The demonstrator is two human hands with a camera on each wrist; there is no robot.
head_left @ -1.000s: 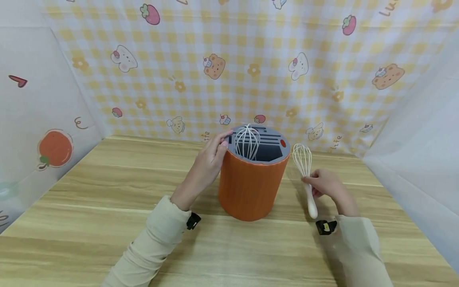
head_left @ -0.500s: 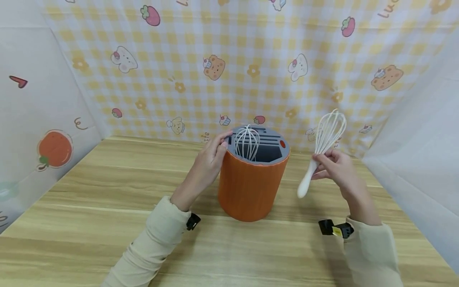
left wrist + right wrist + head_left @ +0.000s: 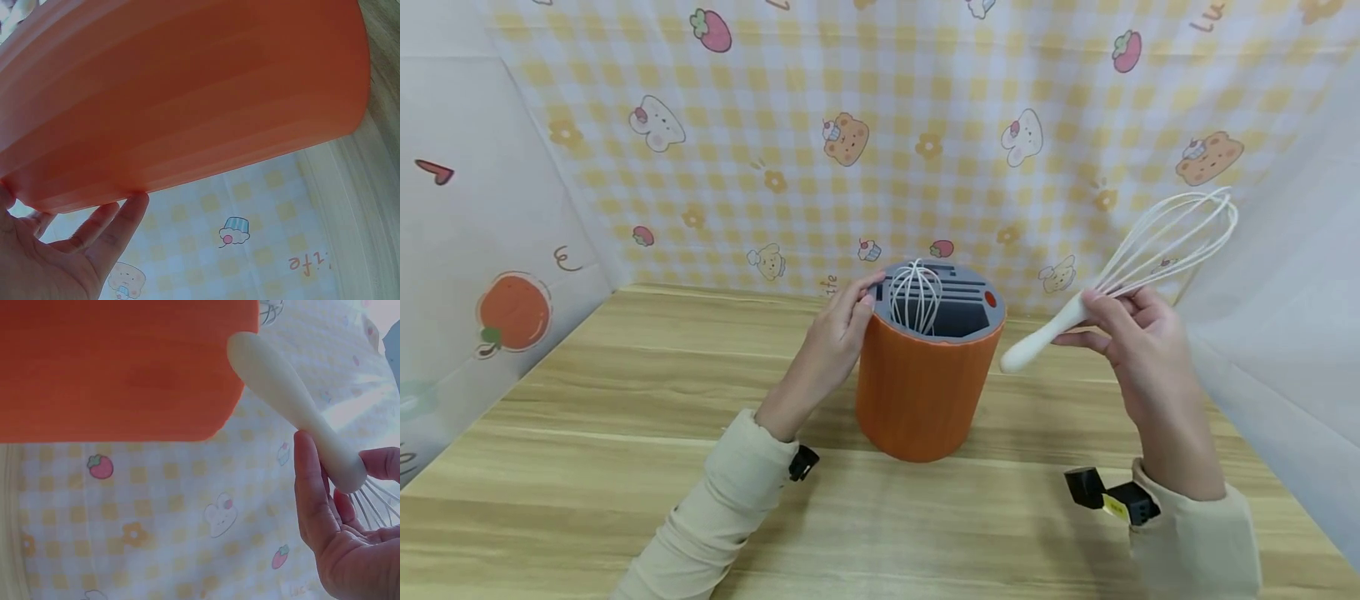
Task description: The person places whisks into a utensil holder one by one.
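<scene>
My right hand (image 3: 1142,342) pinches a cream whisk (image 3: 1060,325) near where the handle meets the wires. The whisk is raised above the table, its wire loops up to the right and its handle end down toward the orange holder (image 3: 925,400). In the right wrist view, the handle (image 3: 272,378) overlaps the holder's side. This holder stands upright, with a grey slotted top. A second whisk (image 3: 916,296) stands in its large front opening, wires up, the handle hidden inside. My left hand (image 3: 835,329) rests against the left side at the rim; its fingers (image 3: 122,231) touch the orange wall.
The wooden table (image 3: 625,400) runs back to a yellow checked cloth (image 3: 737,167) hung behind the holder. White sheets (image 3: 467,208) close off both sides. Each wrist carries a small black camera (image 3: 803,463).
My right hand has lifted the whisk off the table, moving up and to the right. The whisk has tipped so its wires lean right. My left hand and the holder have stayed put.
</scene>
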